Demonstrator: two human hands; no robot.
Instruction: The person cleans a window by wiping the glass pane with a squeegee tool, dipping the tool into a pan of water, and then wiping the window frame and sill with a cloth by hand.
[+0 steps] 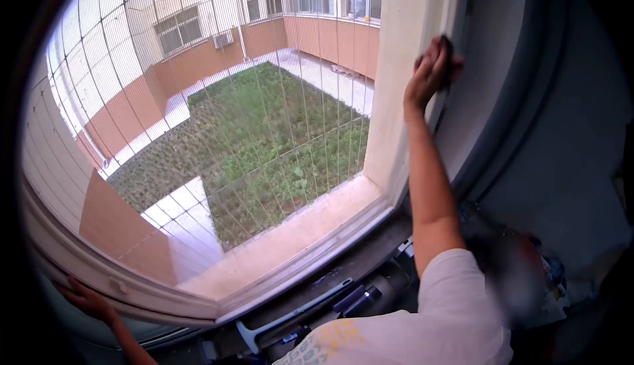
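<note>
My right hand [432, 74] is raised high against the white window frame [403, 147] on the right. Its fingers are curled around something dark, of which only a black edge shows past the fingertips. Low on the left, my left hand [87, 301] reaches to the lower edge of the window sash [119, 287]. Its fingers are stretched out and apart, and nothing is seen in them. The left hand lies in shade, so I cannot tell whether it presses on the sash.
On the dark sill below lie a light-blue T-shaped tool [290, 317] and a dark blue cylinder [362, 300]. Wire mesh or bars [198, 101] cover the opening, with a green courtyard [264, 147] beyond. Blurred clutter [528, 266] stands at lower right.
</note>
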